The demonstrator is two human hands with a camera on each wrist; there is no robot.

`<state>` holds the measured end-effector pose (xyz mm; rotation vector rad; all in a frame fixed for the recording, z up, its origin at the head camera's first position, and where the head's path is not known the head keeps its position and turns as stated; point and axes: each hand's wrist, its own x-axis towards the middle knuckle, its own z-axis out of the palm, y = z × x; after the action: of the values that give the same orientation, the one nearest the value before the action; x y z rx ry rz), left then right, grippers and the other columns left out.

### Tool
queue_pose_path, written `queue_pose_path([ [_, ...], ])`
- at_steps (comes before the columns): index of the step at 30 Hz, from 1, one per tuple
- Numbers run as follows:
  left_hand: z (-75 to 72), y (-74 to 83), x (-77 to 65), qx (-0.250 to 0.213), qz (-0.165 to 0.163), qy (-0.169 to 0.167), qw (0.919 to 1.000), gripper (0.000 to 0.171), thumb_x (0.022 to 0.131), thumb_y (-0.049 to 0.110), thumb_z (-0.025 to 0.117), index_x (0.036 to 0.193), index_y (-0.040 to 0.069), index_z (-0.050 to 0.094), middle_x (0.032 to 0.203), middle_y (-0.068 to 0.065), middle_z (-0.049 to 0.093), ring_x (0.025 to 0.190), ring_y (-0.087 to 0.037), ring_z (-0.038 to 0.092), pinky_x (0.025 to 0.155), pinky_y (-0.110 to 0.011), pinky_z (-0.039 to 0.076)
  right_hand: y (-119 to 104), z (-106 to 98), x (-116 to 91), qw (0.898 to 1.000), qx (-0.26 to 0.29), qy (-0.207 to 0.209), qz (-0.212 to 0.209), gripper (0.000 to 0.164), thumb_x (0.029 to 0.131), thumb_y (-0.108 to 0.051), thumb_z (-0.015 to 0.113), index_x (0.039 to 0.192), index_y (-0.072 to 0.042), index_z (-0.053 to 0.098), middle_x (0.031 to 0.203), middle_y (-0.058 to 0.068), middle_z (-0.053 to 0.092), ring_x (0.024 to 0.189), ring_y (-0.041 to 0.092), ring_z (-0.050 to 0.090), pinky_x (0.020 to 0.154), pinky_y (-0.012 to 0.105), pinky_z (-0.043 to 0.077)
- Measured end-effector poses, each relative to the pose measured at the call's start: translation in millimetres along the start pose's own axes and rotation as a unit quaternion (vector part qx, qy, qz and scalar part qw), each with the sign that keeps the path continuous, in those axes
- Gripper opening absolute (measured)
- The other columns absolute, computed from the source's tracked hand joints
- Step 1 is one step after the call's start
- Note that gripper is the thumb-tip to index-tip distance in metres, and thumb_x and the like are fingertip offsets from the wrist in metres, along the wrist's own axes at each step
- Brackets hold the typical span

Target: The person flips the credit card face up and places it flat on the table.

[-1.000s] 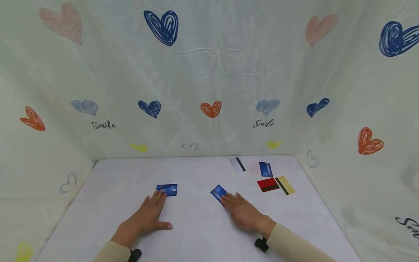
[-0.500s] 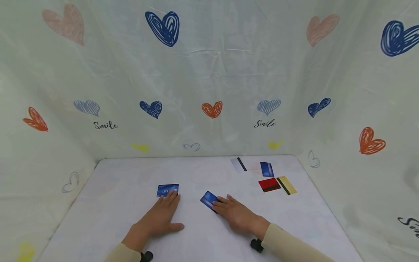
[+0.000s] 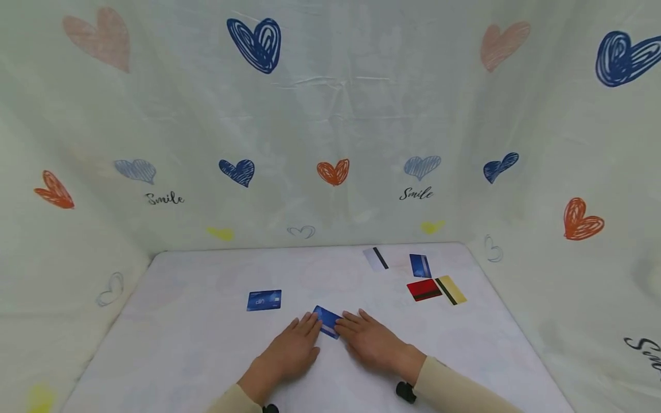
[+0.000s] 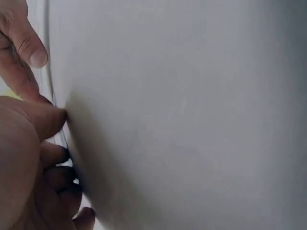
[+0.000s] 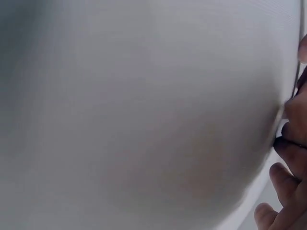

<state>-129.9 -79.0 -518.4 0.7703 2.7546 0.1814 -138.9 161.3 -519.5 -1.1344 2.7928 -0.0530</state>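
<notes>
A blue bank card [image 3: 327,321] with a pale stripe lies tilted on the white table between the two hands. Fingertips of my left hand [image 3: 290,351] touch its left edge, fingers stretched forward. From the other side, my right hand [image 3: 373,344] rests its fingertips on the card's right end, also with extended fingers. The second blue card [image 3: 264,300], bearing white lettering, lies flat farther left with no hand on it. At the left edge of the left wrist view, the left hand [image 4: 19,153] shows close up; the card cannot be made out there.
Toward the back right lie a white card [image 3: 374,259] with a dark stripe, another blue card [image 3: 419,265], a red card [image 3: 424,289] and a yellow card [image 3: 452,290]. A heart-printed curtain [image 3: 289,126] stands behind the table [image 3: 181,344].
My left hand has left the lettered blue card and moved right to the striped one. My right hand has slid the striped card left and toward me.
</notes>
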Motion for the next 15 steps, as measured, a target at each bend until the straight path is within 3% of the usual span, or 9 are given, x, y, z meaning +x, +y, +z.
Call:
queue_pose_path([
  [5, 6.0, 11.2, -3.8, 0.016, -0.016, 0.01, 0.9997, 0.062, 0.108, 0.04, 0.057, 0.158, 0.004, 0.047, 0.168, -0.015, 0.039, 0.158, -0.031, 0.035, 0.124, -0.052, 0.034, 2.5, 2.3, -1.3, 1.0, 0.009, 0.0, 0.005, 0.06, 0.11, -0.051, 0.049, 0.158, -0.016, 0.05, 0.165, 0.0, 0.047, 0.157, 0.024, 0.038, 0.126, 0.055, 0.031],
  [10, 7.4, 13.1, -10.7, -0.007, -0.032, 0.006, 0.9994, 0.068, 0.105, 0.045, 0.061, 0.157, 0.004, 0.047, 0.167, -0.015, 0.041, 0.157, -0.032, 0.036, 0.124, -0.053, 0.034, 3.7, 1.0, 3.9, 1.0, 0.002, -0.003, 0.009, 0.059, 0.109, -0.049, 0.051, 0.158, -0.016, 0.05, 0.165, -0.001, 0.047, 0.158, 0.023, 0.036, 0.127, 0.052, 0.029],
  [15, 2.4, 10.7, -15.8, -0.011, -0.022, 0.013, 0.9996, 0.069, 0.103, 0.047, 0.064, 0.154, 0.003, 0.051, 0.164, -0.016, 0.046, 0.154, -0.032, 0.041, 0.124, -0.051, 0.036, 4.3, 1.7, 6.2, 1.0, 0.004, -0.006, 0.009, 0.058, 0.108, -0.046, 0.055, 0.158, -0.016, 0.05, 0.165, -0.001, 0.047, 0.158, 0.022, 0.036, 0.127, 0.051, 0.029],
])
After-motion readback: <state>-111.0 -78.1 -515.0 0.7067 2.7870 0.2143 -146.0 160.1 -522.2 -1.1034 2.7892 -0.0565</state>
